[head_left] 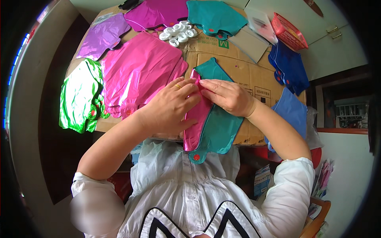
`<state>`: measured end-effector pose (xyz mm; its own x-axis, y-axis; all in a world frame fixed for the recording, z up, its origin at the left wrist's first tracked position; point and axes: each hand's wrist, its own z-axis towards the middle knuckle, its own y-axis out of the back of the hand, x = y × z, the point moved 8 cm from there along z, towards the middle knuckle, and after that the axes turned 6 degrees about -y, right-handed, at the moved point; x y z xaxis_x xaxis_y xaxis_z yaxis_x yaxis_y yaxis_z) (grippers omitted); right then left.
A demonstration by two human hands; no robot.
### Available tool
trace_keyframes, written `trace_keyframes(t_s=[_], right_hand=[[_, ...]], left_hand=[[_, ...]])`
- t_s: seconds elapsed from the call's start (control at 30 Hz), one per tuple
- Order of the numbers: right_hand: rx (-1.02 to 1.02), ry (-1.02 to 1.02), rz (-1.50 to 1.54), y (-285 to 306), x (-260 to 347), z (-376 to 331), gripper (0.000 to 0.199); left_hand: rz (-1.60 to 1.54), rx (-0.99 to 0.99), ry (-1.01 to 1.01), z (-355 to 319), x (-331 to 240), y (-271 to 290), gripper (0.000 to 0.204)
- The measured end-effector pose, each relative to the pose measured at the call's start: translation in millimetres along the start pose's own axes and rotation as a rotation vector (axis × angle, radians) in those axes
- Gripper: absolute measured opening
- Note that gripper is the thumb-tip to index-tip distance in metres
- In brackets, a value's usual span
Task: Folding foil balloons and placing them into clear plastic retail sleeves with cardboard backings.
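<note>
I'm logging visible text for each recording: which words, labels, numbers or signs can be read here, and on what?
Cardboard, far part: green lettering and green square mark; wording not copied here.
Cardboard, beside the right hand: dark print, too small to read.
Blue-and-white packet, lower right: print too small to read.

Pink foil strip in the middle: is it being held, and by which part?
The left hand and right hand both touch the pink foil strip near its upper end; whether they pinch it or only press cannot be told.
</note>
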<state>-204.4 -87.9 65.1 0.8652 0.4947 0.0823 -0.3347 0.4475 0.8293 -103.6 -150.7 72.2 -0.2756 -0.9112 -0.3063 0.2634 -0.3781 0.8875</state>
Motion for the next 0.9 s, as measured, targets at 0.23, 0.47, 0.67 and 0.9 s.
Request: trace_keyframes(t_s=[0.23, 0.47, 0.67, 0.9], right_hand=[[-0.011, 0.014, -0.035, 4, -1, 3, 0.02], [-0.024, -0.021, -0.032, 0, -7, -4, 0.014], [0.073, -0.036, -0.035, -1, -9, 15, 0.012], [0.093, 0.069, -0.035, -1, 0, 47, 0.018]], left_hand=[[-0.083, 0.027, -0.037, -4, 8, 0, 0.057], [-0.299, -0.309, 0.219, -31, -38, 18, 0.078], [-0.041, -0.341, 0.342, -73, -73, -26, 0.072], [-0.023, -0.391, 0.317, -71, -68, -25, 0.069]])
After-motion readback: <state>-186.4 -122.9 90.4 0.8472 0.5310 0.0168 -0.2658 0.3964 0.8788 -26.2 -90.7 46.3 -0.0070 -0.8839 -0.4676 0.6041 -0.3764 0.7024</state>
